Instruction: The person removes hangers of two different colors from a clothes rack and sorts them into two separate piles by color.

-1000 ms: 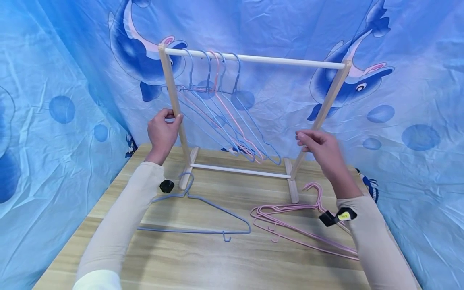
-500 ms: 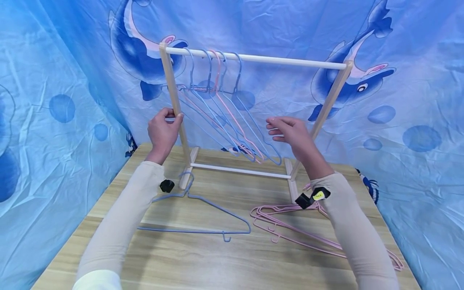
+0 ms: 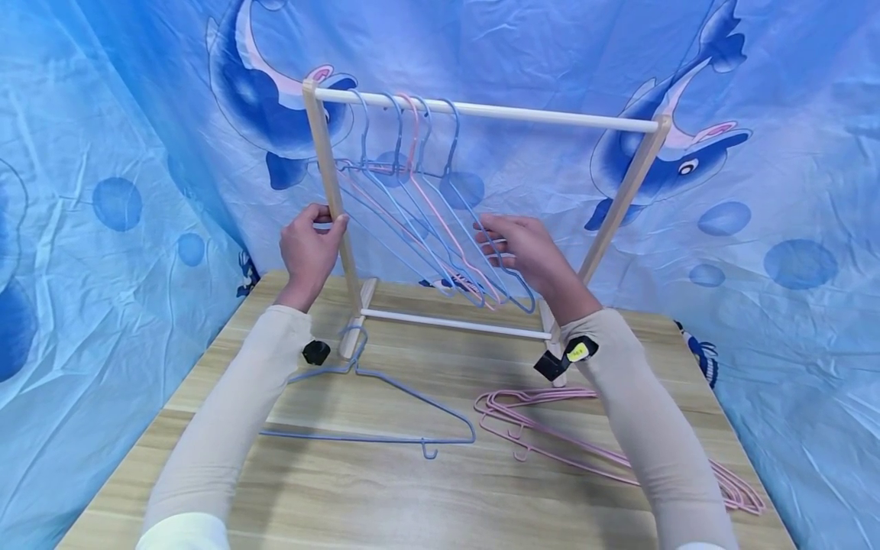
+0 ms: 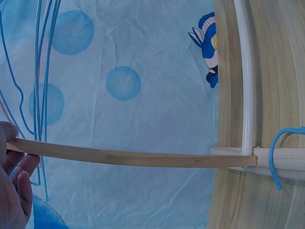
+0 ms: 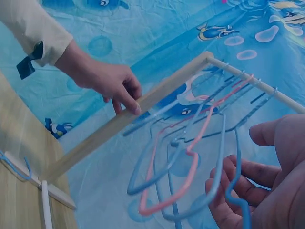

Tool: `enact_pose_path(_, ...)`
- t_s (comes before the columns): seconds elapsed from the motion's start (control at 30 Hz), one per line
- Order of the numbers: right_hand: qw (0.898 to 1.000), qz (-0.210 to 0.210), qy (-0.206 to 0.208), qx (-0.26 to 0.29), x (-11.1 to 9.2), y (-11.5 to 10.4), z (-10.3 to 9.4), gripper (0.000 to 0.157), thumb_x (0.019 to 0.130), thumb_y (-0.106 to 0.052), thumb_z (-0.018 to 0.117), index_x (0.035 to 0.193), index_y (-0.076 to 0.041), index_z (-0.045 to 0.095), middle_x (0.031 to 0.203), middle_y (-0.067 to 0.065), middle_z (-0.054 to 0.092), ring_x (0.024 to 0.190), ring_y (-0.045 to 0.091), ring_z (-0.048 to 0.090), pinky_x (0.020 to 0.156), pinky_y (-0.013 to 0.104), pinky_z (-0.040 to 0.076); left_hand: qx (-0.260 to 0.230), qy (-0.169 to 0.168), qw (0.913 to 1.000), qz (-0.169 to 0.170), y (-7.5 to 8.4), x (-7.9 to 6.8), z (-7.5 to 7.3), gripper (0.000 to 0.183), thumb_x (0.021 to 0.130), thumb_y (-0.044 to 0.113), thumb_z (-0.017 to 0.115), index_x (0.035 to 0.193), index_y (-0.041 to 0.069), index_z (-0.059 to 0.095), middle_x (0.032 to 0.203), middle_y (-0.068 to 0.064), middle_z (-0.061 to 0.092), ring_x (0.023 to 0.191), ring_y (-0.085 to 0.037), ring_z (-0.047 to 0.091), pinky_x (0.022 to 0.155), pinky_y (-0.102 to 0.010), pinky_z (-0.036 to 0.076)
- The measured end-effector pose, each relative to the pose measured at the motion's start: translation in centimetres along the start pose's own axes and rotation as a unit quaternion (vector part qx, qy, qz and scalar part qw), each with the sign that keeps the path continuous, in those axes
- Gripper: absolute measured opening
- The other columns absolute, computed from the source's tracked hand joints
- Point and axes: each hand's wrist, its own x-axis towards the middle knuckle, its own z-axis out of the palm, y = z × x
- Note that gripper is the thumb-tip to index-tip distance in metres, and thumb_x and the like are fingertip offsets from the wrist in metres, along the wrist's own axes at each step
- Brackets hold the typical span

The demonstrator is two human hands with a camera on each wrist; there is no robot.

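Note:
My left hand [image 3: 309,252] pinches the left wooden upright [image 3: 321,137] of a small clothes rack between thumb and fingers; the left wrist view shows the fingertips around this upright. On the white top rail [image 3: 550,115] hang several blue hangers and a pink hanger [image 3: 415,130], bunched towards the left. My right hand [image 3: 525,248] is at the rightmost blue hanger [image 3: 455,130]. In the right wrist view its fingers reach behind the side wire of that blue hanger [image 5: 238,152], and the thumb stands apart from it.
A blue hanger [image 3: 412,391] lies on the wooden table [image 3: 426,504] in front of the rack. Several pink hangers [image 3: 550,393] lie stacked at the right, partly under my right sleeve. The lower white bar [image 3: 454,324] joins the rack's feet. A blue dolphin-print curtain [image 3: 522,46] hangs behind.
My right hand has moved left from beside the right upright to the rightmost hanging blue hanger. My left hand has stayed on the left upright.

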Motion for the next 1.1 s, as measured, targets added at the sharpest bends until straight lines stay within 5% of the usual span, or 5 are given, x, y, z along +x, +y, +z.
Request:
enact_pose_path(0.5, 0.996, -0.034, 0.054, -0.065, 0.0, -0.9, 0.7, 0.026, 0.102, -0.033, 0.064, 0.112, -0.01, 0.072, 0.098, 0.006, 0.065, 0.081, 0.019, 0.056, 0.067, 0.027, 0.047, 0.001, 0.0, 1.0, 0.002, 0.0, -0.1, 0.0, 0.029, 0.098, 0.032, 0.071, 0.107, 0.005, 0.073, 0.102, -0.015, 0.077, 0.086, -0.031, 0.075, 0.073, -0.047, 0.059)
enact_pose_path(1.1, 0.988, -0.087, 0.088, -0.087, -2.3, -2.1, -1.8, 0.025, 0.1, -0.031, 0.068, 0.11, -0.009, 0.072, 0.088, -0.002, 0.065, 0.075, 0.014, 0.055, 0.065, 0.024, 0.049, -0.002, 0.005, 0.9999, 0.012, -0.1, 0.0, 0.0, 0.029, 0.098, 0.031, 0.071, 0.108, 0.005, 0.074, 0.102, -0.013, 0.077, 0.093, -0.029, 0.075, 0.077, -0.047, 0.058)
